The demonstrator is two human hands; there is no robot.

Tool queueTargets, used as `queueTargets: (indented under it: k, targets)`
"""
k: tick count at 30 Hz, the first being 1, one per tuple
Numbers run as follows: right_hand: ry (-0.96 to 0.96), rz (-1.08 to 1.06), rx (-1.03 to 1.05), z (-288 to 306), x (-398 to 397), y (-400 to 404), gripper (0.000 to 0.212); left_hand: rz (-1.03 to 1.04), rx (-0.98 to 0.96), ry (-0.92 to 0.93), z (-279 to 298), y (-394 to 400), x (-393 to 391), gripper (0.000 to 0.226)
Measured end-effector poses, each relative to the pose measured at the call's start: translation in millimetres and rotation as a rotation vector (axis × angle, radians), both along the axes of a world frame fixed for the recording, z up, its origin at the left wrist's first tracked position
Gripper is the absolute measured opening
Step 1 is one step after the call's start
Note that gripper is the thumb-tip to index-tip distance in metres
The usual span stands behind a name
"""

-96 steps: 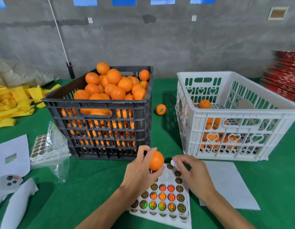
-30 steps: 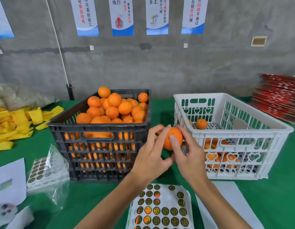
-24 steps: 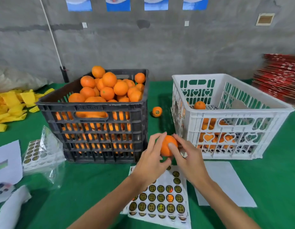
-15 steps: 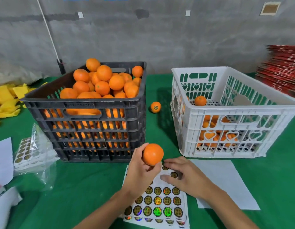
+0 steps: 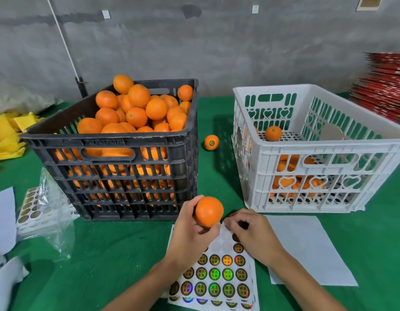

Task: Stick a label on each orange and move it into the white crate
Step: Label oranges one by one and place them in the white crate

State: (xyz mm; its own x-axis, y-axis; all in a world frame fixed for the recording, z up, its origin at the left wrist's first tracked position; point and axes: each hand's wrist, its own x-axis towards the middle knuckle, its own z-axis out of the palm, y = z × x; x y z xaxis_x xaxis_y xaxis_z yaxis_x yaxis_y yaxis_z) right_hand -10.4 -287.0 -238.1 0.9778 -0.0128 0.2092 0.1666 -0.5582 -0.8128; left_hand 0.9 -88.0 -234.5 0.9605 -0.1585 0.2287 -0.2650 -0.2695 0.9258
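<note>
My left hand grips a plain orange and holds it just above the top edge of the label sheet. That sheet of round shiny labels lies on the green table in front of me. My right hand rests on the sheet's top right part, its fingers curled and pinching at a dark label there. The white crate stands to the right with several oranges inside. Heaped with oranges, the black crate stands to the left.
A labelled orange lies loose on the table between the two crates. White paper lies before the white crate. A plastic bag of label sheets sits at the left, yellow pieces behind it, red stacked sheets far right.
Both hands were on the orange, raised near the white crate. They came down; my right hand left the orange and went to the label sheet, where its fingers have curled.
</note>
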Motion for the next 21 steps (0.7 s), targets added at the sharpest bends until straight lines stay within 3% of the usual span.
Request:
queueTargets:
  k: [4,8,15,18,21]
  targets:
    - [-0.203,-0.152,0.083,10.5,-4.4,8.4,0.009,0.003,0.106,-0.095,2.6,-2.6,0.9,0.073]
    - [-0.293,-0.135,0.144,25.0,-14.0,22.8,0.013,-0.005,0.138,-0.146,8.9,-5.7,-2.7,0.075]
    - [-0.444,-0.224,-0.045,70.5,-28.2,32.7,0.055,-0.032,-0.011,-0.247,60.8,-25.7,5.6,0.082]
    - [-0.533,-0.277,-0.034,111.8,-19.9,28.0,0.075,-0.034,0.054,-0.434,105.2,-47.7,16.5,0.085]
    - [-0.613,-0.379,-0.013,157.4,-5.4,3.4,0.074,-0.147,0.163,-0.558,160.3,-73.5,29.4,0.086]
